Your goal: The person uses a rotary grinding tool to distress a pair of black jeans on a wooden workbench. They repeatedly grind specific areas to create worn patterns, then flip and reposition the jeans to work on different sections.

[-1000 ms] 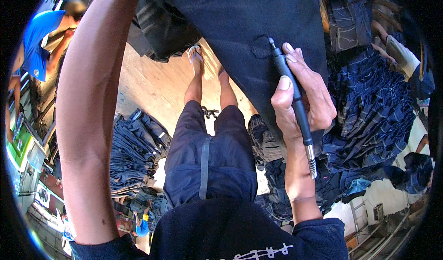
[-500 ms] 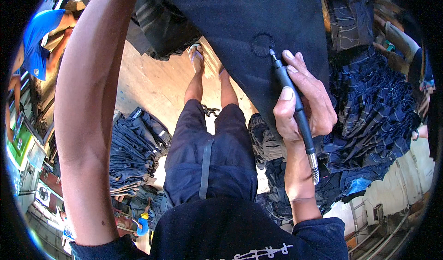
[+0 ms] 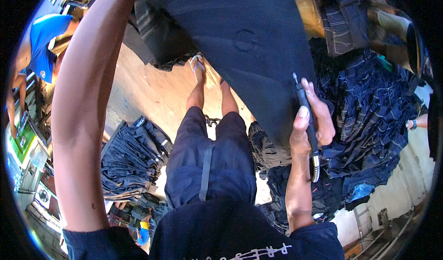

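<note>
My right hand (image 3: pixel 314 117) is wrapped round a black pen-shaped rotary tool (image 3: pixel 306 107) with a thin metal tip and a spring-like sleeve at its lower end. Its tip stands over the right side of a dark denim piece (image 3: pixel 221 15), which hangs in front of me like a trouser leg. Whether tip and cloth touch, I cannot tell. A faint ring-shaped mark (image 3: pixel 244 40) shows on the denim, up and left of the tip. My left arm reaches up past the top edge, so its hand is out of sight.
Piled dark jeans (image 3: pixel 369 107) lie at the right, with another stack (image 3: pixel 134 158) at the lower left. Black cloth (image 3: pixel 166 29) hangs beside the denim piece. A person in a blue shirt (image 3: pixel 48 31) is at the far left, near a green tray (image 3: pixel 26 145).
My right hand has drawn the rotary tool away from the ring mark, to the right and slightly down. The denim piece has shifted left in view.
</note>
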The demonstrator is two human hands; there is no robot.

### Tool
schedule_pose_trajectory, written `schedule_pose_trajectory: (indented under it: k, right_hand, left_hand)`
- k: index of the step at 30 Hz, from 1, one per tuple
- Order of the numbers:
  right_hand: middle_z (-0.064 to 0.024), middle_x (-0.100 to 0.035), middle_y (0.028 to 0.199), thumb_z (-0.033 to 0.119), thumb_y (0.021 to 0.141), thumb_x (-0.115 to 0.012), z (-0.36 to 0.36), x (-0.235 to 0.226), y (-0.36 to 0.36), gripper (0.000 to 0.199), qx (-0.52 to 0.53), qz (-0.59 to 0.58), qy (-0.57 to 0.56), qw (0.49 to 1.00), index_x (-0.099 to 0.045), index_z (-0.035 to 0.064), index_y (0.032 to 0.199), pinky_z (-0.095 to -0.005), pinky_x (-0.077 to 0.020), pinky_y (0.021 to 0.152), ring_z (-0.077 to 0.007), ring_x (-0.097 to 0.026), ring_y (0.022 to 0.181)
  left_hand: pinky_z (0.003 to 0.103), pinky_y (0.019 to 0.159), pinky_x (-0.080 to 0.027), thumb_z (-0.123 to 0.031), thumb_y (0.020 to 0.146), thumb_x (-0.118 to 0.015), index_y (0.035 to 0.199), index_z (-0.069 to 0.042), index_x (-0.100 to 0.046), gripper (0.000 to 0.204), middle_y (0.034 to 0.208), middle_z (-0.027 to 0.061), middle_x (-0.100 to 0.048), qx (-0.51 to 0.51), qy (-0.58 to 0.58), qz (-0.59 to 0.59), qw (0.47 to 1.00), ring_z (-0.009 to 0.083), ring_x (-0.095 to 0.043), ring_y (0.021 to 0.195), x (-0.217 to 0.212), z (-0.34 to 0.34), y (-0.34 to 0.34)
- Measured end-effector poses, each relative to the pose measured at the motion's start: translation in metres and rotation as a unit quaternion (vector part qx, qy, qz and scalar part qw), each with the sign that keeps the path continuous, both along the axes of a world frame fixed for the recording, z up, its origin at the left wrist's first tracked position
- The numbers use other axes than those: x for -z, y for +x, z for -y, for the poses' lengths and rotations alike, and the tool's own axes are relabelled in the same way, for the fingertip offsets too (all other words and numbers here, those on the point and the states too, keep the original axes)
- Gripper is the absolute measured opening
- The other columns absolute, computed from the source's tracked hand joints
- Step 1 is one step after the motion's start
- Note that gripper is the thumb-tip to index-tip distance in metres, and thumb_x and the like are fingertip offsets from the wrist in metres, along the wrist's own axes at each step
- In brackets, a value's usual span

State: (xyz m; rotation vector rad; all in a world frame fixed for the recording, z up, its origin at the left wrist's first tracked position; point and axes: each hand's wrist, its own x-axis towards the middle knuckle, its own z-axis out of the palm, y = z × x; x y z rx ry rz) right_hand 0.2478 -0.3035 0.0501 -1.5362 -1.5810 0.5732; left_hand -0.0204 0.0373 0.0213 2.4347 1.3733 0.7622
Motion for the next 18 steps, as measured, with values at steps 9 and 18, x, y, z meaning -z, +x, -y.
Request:
schedule_pose_trajectory:
  k: [9, 18]
  right_hand:
    - [-0.0235, -0.081, 0.104, 0.005, 0.086, -0.075, 0.008, 0.012, 0.029, 0.026, 0.029, 0.062, 0.041, 0.997, -0.078, -0.0086, 0.107, -0.0491, -0.0639, 0.1, -0.0376, -0.081, 0.104]
    - [-0.0233, -0.081, 0.102, 0.001, 0.079, -0.077, -0.008, 0.022, 0.025, 0.028, 0.032, 0.04, 0.083, 0.995, -0.079, -0.0088, 0.105, -0.0479, -0.0644, 0.099, -0.0369, -0.081, 0.102]
  left_hand:
    - [0.043, 0.075, -0.048, -0.043, 0.081, -0.091, 0.091, -0.001, -0.065, 0.051, 0.082, 0.0151, -0.065, -0.016, 0.036, 0.0, 0.999, 0.0296, -0.062, 0.081, 0.0, 0.003, 0.019]
    - [0.043, 0.08, -0.049, -0.044, 0.082, -0.09, 0.095, 0.0, -0.064, 0.053, 0.087, 0.016, -0.065, -0.034, 0.046, -0.013, 0.998, 0.0301, -0.063, 0.086, 0.004, 0.005, 0.019]
